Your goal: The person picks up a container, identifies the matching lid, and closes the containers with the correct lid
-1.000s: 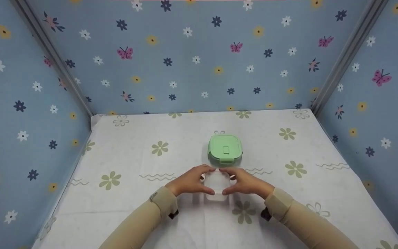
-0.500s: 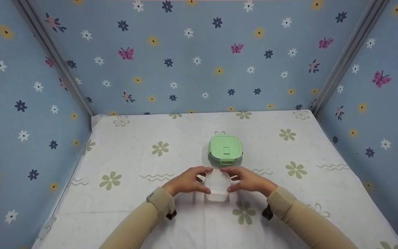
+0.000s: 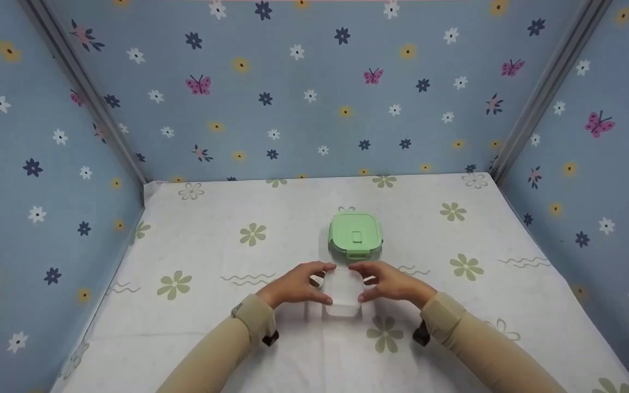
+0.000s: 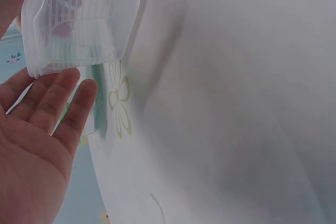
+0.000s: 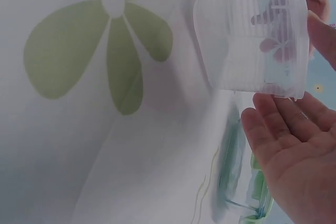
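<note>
A translucent plastic food container [image 3: 343, 295] with rounded corners and ribbed sides sits between both hands, in front of a green-lidded lunch box [image 3: 356, 233]. My left hand [image 3: 294, 285] holds its left side, thumb at the near corner and index finger at the far edge. On the opposite side my right hand [image 3: 397, 285] grips it the same way. In the left wrist view, fingertips [image 4: 68, 80] touch the container's wall [image 4: 84, 24] by the rim. The right wrist view has fingertips [image 5: 262, 100] right at the container [image 5: 247, 35] too, with the other fingers spread loosely.
The lunch box's side clip faces me, just beyond the hands. A white flower-print cloth [image 3: 194, 316] covers the table. Blue patterned panels [image 3: 309, 87] enclose the back and both sides, with grey posts [image 3: 544, 82] at the corners.
Both thumbs have slid outward from the middle of the container's near edge to its near corners, and the hands have spread slightly apart. Over the last half second they have stayed still.
</note>
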A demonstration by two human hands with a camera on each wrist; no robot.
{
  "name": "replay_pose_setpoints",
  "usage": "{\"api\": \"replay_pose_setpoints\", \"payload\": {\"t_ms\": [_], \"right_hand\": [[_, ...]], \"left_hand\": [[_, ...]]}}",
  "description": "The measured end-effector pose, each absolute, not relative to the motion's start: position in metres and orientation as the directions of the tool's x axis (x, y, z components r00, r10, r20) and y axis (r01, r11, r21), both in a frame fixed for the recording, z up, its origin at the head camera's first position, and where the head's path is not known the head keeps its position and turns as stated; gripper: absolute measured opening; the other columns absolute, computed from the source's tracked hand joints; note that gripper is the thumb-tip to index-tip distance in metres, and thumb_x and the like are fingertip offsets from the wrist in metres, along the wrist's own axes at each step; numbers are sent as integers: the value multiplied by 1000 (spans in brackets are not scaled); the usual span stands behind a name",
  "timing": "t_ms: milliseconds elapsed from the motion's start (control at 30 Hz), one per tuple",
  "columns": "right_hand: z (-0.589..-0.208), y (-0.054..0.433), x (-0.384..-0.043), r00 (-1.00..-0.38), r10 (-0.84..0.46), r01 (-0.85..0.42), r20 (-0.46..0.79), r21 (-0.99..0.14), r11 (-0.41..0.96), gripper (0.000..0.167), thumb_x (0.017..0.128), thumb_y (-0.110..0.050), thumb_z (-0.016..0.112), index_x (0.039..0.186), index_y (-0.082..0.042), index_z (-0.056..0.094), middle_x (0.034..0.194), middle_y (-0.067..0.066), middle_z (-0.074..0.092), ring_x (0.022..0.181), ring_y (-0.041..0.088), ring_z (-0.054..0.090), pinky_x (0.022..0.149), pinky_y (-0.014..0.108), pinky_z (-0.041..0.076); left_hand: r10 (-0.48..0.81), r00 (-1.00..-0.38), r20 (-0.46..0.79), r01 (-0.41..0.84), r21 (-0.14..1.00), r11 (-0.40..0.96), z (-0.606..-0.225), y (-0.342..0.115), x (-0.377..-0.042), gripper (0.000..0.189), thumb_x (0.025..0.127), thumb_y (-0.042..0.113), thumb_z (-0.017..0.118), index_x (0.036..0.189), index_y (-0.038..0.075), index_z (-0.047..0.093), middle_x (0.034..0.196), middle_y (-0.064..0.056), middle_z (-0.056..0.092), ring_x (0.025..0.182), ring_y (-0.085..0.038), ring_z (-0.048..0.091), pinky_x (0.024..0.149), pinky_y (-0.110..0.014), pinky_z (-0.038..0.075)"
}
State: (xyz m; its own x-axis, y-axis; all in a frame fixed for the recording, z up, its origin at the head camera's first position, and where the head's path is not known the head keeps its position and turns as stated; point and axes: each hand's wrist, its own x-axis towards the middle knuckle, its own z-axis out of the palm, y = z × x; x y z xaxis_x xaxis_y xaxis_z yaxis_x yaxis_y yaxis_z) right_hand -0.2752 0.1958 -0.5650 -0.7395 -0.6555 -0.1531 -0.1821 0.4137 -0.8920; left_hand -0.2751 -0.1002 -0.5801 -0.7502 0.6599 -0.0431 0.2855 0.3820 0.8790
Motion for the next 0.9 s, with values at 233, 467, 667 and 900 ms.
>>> {"api": "replay_pose_setpoints", "payload": {"t_ms": [233, 467, 667, 900], "right_hand": [[-569, 188, -274, -814, -552, -115, -181, -881, 459, 67, 91, -12, 84, 151, 5, 58, 150, 25, 63, 136, 41, 60, 119, 59, 48], [-580, 169, -269, -944, -312, -68, -109, -859, 507, 39, 101, -23, 76, 127, 5, 73, 119, 19, 75, 101, 24, 67, 84, 33, 57], [-585, 152, -263, -988, -144, -39, -48, -839, 543, 26, 107, -27, 69, 98, -3, 74, 88, 4, 69, 78, 14, 57, 67, 27, 47], [-606, 150, -271, -992, -124, -79, 13, -837, 541, 37, 108, -38, 65, 84, -10, 64, 73, -2, 56, 66, 15, 52, 58, 30, 42]], "left_hand": [[566, -824, -1, 296, 852, 431, -584, -84, -273, 54, 105, 33, 72, 146, 0, 61, 145, -17, 66, 127, -34, 65, 108, -52, 57], [349, -932, 99, 286, 792, 540, -589, -62, -270, 28, 108, 25, 64, 119, 0, 71, 104, -10, 69, 91, -18, 61, 83, -37, 55], [208, -975, 82, 195, 769, 608, -588, -47, -267, 20, 108, 21, 59, 97, 7, 67, 83, -1, 59, 72, -14, 52, 65, -30, 44], [156, -983, 92, 171, 760, 627, -589, -39, -265, 21, 107, 22, 60, 91, 8, 61, 81, -5, 63, 72, -20, 55, 66, -36, 46]]}}
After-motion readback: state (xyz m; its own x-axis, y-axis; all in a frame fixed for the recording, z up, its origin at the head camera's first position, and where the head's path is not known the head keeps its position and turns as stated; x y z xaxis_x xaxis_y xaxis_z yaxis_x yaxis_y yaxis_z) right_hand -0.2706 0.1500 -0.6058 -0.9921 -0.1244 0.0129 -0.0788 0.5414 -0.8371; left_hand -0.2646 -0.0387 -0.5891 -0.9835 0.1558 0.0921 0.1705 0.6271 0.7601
